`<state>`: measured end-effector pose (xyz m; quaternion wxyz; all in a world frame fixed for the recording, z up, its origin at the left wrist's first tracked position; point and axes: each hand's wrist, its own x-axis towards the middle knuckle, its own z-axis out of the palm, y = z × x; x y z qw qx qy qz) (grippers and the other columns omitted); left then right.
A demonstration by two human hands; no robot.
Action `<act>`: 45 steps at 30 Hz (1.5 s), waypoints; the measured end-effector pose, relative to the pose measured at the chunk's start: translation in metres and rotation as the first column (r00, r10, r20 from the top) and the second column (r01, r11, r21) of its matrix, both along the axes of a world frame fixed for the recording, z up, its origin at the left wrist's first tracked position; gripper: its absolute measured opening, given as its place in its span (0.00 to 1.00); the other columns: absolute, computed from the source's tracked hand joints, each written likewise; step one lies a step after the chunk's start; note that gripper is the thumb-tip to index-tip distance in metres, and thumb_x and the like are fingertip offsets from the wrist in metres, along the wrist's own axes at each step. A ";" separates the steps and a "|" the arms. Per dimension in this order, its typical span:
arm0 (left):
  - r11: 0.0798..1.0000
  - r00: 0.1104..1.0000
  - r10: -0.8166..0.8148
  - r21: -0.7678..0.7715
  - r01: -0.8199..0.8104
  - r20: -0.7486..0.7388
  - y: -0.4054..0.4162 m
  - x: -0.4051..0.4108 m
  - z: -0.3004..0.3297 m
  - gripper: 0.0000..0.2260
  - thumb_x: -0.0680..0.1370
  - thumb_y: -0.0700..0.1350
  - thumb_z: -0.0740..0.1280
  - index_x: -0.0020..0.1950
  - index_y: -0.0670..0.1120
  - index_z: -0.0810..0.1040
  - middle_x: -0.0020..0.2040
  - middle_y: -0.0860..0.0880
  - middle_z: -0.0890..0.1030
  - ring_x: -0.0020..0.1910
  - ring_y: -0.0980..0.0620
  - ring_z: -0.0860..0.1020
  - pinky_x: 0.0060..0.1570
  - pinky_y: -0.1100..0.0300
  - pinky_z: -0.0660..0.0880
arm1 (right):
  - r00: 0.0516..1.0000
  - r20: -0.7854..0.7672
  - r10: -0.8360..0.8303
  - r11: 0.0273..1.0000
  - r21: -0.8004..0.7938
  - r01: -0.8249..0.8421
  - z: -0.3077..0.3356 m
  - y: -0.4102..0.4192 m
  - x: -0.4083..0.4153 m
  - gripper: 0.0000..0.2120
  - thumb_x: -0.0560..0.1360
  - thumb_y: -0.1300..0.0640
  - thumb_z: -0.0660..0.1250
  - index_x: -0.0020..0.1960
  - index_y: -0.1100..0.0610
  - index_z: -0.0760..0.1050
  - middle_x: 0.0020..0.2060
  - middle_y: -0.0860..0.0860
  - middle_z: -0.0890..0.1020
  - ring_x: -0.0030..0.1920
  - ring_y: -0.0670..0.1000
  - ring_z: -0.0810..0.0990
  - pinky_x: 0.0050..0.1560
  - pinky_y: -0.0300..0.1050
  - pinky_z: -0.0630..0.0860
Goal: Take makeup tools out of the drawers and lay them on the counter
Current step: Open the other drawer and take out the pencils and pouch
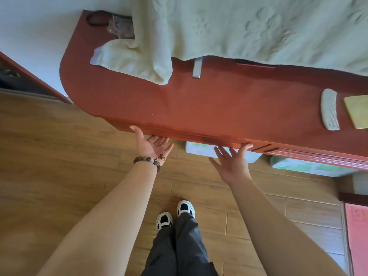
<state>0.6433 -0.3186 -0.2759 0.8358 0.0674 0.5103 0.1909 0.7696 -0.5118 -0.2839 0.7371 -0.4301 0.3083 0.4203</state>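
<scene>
Head view: both palms are turned up under the counter's (pixel 209 108) front edge — left hand (pixel 152 145) and right hand (pixel 232 162), fingers straight, nothing gripped. The drawer front (pixel 199 136) runs crosswise just beyond the fingertips. A comb (pixel 329 109) is laid well right; a towel (pixel 219 26) is draped behind.

1. A towel (pixel 239 26) is lying across the counter's (pixel 219 104) far side.
2. A comb (pixel 329 109) is lying at right, a card (pixel 357 111) just right of it.
3. Both hands are reaching under the near edge, left hand (pixel 151 145) left of right hand (pixel 233 163).
</scene>
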 end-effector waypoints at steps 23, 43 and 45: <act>0.999 0.998 0.041 -0.011 -0.042 -0.039 -0.042 -0.053 -0.004 0.47 0.63 0.77 0.60 0.66 0.41 0.68 0.63 0.42 0.74 0.62 0.43 0.74 0.63 0.39 0.69 | 0.983 -0.093 -0.157 0.977 0.129 0.168 -0.009 -0.035 -0.054 0.49 0.66 0.25 0.57 0.76 0.53 0.53 0.68 0.58 0.68 0.70 0.56 0.68 0.66 0.64 0.67; 0.997 0.998 0.058 -0.050 -0.060 -0.037 -0.110 -0.154 -0.007 0.45 0.64 0.75 0.60 0.67 0.42 0.67 0.63 0.42 0.72 0.62 0.43 0.73 0.59 0.39 0.72 | 0.980 -0.073 -0.187 0.977 0.092 0.194 -0.009 -0.102 -0.160 0.48 0.66 0.25 0.57 0.76 0.52 0.54 0.72 0.59 0.64 0.71 0.56 0.67 0.67 0.64 0.66; 0.997 0.997 0.059 -0.051 -0.062 -0.043 -0.113 -0.159 -0.006 0.45 0.64 0.75 0.60 0.67 0.42 0.67 0.64 0.42 0.72 0.62 0.43 0.73 0.58 0.39 0.73 | 0.979 -0.070 -0.189 0.977 0.090 0.195 -0.009 -0.105 -0.165 0.48 0.66 0.25 0.57 0.76 0.52 0.54 0.72 0.59 0.64 0.71 0.56 0.67 0.67 0.64 0.66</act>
